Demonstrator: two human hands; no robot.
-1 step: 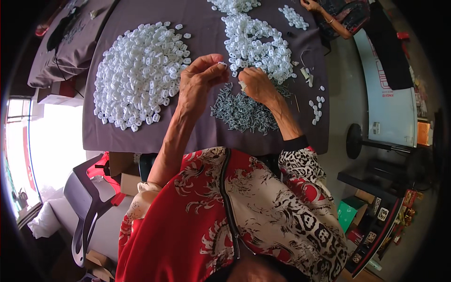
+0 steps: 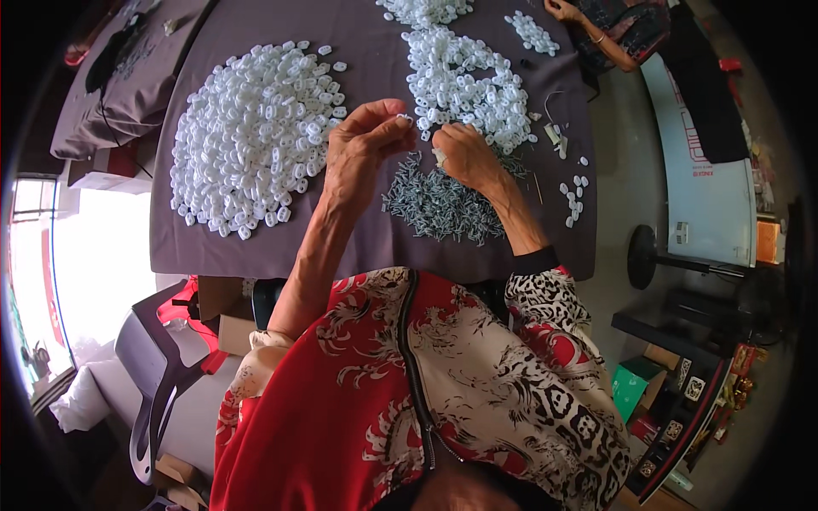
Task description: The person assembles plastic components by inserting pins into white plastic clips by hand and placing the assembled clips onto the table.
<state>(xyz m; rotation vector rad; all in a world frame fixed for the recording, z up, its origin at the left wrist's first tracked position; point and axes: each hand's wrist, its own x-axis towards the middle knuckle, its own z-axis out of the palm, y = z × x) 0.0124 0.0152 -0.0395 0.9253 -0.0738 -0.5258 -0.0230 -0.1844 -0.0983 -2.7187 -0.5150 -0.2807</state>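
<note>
Upper centre, my left hand (image 2: 371, 136) pinches a white piece (image 2: 404, 117); my right hand (image 2: 467, 156), apart, bunches by the screws (image 2: 436, 206), its grip hidden. Likely I'm fitting one piece; next needs aligned fingertips.

White glare (image 2: 104, 247) at left, near a grey chair (image 2: 143, 341).

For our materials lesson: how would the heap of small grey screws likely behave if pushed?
The heap of small grey screws would probably spread rather than move as one, since the pieces lie loose and jumbled. Each looks stiff, being straight and metallic grey. Their slim shape suggests stray ones might roll or slide slightly on the dark tablecloth.
</note>
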